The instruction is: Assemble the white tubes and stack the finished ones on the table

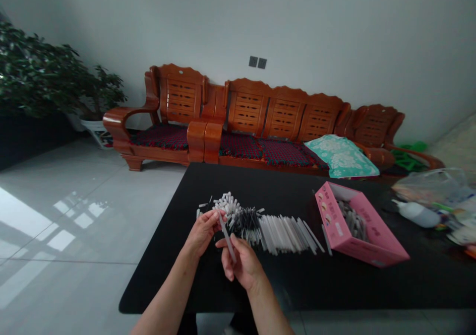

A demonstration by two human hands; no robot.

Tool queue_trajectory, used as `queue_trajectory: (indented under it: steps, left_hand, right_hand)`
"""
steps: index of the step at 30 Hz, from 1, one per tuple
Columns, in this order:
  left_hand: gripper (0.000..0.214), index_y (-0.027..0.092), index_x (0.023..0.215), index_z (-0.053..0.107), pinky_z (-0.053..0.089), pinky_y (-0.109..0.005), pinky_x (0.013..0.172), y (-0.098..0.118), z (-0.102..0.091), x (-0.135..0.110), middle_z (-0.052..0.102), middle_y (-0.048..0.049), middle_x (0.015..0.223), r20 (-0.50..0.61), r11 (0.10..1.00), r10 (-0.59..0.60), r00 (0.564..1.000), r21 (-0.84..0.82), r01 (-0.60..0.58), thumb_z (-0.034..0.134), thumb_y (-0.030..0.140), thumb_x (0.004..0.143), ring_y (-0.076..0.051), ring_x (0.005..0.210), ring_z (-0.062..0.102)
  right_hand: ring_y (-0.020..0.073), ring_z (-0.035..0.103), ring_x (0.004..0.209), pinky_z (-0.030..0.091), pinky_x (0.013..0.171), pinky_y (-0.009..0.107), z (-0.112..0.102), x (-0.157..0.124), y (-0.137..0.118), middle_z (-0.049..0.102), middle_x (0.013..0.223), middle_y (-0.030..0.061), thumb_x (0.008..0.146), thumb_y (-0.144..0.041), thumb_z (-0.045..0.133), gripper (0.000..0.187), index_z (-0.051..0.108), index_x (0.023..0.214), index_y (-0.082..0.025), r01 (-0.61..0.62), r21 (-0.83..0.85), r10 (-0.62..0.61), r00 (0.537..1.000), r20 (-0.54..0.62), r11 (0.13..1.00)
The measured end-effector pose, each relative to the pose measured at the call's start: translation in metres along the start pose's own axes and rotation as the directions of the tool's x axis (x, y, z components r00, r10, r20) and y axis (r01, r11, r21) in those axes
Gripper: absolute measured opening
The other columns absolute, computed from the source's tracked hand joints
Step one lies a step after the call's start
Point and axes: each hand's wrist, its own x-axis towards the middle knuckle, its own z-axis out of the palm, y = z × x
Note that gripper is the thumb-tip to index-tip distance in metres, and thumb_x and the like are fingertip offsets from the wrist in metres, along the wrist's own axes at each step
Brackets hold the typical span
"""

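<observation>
A slim whitish pen (228, 240) slants between my two hands above the black table. My left hand (204, 230) pinches its upper end between thumb and fingertips. Lower down, my right hand (242, 263) has its thumb and fingers closed around the pen's shaft. Just beyond my left hand is a heap of short white caps (228, 203). Beside it lies a bunch of thin dark sticks with pale ends (250, 223), perhaps refills. To the right of those, several white pen barrels (284, 233) lie side by side in a row.
A pink open box (366, 248) holding grey slender pieces (353, 221) stands on the table (178, 280) at right. Past it are a white bottle (418, 214) and a clear plastic bag (433, 188). A wooden sofa (249, 111) with a turquoise pillow (342, 156) runs behind the table.
</observation>
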Motion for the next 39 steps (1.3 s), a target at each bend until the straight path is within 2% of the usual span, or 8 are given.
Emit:
queue_trajectory:
  steps: [4, 7, 11, 13, 21, 27, 35, 39]
  left_hand:
    - [0.034, 0.011, 0.085, 0.075, 0.047, -0.022, 0.060, -0.012, 0.007, -0.002, 0.071, -0.0080, 0.075, -0.091, 0.999, 0.022, 0.996, 0.038, -0.019, 0.081, 0.039, 0.067, -0.013, 0.065, 0.062]
    - [0.036, 0.009, 0.083, 0.076, 0.044, -0.020, 0.053, -0.017, 0.004, 0.004, 0.071, -0.0075, 0.072, -0.211, 0.998, 0.055, 0.976, 0.054, -0.045, 0.083, 0.038, 0.062, -0.011, 0.058, 0.058]
    - [0.038, 0.010, 0.079, 0.074, 0.042, -0.017, 0.049, 0.004, -0.018, 0.019, 0.068, -0.0042, 0.067, -0.445, 0.975, 0.196, 0.874, -0.007, -0.222, 0.084, 0.039, 0.056, -0.008, 0.054, 0.054]
    - [0.038, 0.011, 0.079, 0.073, 0.043, -0.016, 0.050, 0.020, -0.029, 0.025, 0.068, -0.0025, 0.068, -0.539, 0.953, 0.263, 0.800, 0.015, -0.304, 0.084, 0.039, 0.055, -0.007, 0.056, 0.055]
    - [0.041, 0.009, 0.084, 0.074, 0.045, -0.019, 0.050, -0.008, -0.029, 0.018, 0.066, -0.0036, 0.066, -0.354, 0.964, 0.153, 0.923, 0.257, -0.061, 0.078, 0.043, 0.062, -0.010, 0.056, 0.057]
    - [0.034, 0.012, 0.090, 0.073, 0.043, -0.023, 0.043, -0.035, -0.030, 0.022, 0.064, -0.0021, 0.057, -0.330, 0.770, 0.175, 0.927, 0.633, 0.081, 0.069, 0.040, 0.071, -0.015, 0.049, 0.057]
    - [0.031, 0.014, 0.106, 0.071, 0.052, -0.025, 0.066, -0.036, -0.028, 0.035, 0.073, -0.0070, 0.085, -0.224, 0.539, 0.309, 0.924, 0.842, 0.024, 0.064, 0.022, 0.077, -0.018, 0.072, 0.070]
    - [0.029, 0.016, 0.107, 0.070, 0.051, -0.024, 0.066, -0.017, -0.051, 0.030, 0.074, -0.0059, 0.087, -0.352, 0.534, 0.316, 0.881, 0.833, 0.141, 0.060, 0.020, 0.080, -0.018, 0.073, 0.070]
  right_hand:
    - [0.0058, 0.017, 0.029, 0.019, 0.032, 0.019, 0.005, 0.006, 0.001, 0.027, 0.038, -0.0128, 0.085, -0.056, 0.054, 0.041, 0.063, 0.085, -0.017, 0.008, -0.055, -0.012, 0.997, -0.079, 0.998]
    - [0.0076, 0.024, 0.033, 0.022, 0.038, 0.021, 0.007, 0.006, 0.001, 0.030, 0.041, -0.0101, 0.090, -0.054, 0.046, 0.040, 0.058, 0.074, -0.019, 0.099, -0.441, -0.212, 0.953, -0.215, 0.892]
    - [0.0130, 0.051, 0.051, 0.028, 0.053, 0.025, -0.002, -0.005, 0.009, 0.055, 0.056, 0.0011, 0.096, -0.041, 0.038, 0.041, 0.060, 0.070, -0.018, 0.057, -0.972, -0.589, 0.803, -0.092, 0.229]
    - [0.0147, 0.055, 0.053, 0.027, 0.055, 0.027, -0.013, -0.011, 0.013, 0.060, 0.058, 0.0034, 0.098, -0.037, 0.033, 0.042, 0.062, 0.074, -0.019, -0.063, -0.997, -0.632, 0.771, -0.079, 0.047]
    - [0.0206, 0.067, 0.070, 0.031, 0.058, 0.027, -0.061, -0.009, -0.023, 0.074, 0.077, 0.0089, 0.096, -0.034, 0.043, 0.031, 0.071, 0.097, -0.020, -0.502, -0.865, -0.693, 0.618, -0.371, 0.016]
    - [0.0222, 0.069, 0.075, 0.034, 0.059, 0.027, -0.075, -0.005, -0.037, 0.074, 0.081, 0.0103, 0.095, -0.031, 0.047, 0.026, 0.070, 0.102, -0.020, -0.675, -0.734, -0.677, 0.575, -0.460, -0.075]
    - [0.0231, 0.070, 0.073, 0.039, 0.059, 0.028, -0.087, -0.003, -0.046, 0.073, 0.080, 0.0116, 0.097, -0.032, 0.045, 0.027, 0.067, 0.092, -0.017, -0.716, -0.661, -0.688, 0.596, -0.414, -0.223]
    - [0.0245, 0.070, 0.076, 0.039, 0.059, 0.028, -0.090, -0.003, -0.050, 0.073, 0.083, 0.0122, 0.095, -0.029, 0.048, 0.024, 0.067, 0.090, -0.016, -0.700, -0.658, -0.671, 0.631, -0.389, -0.278]
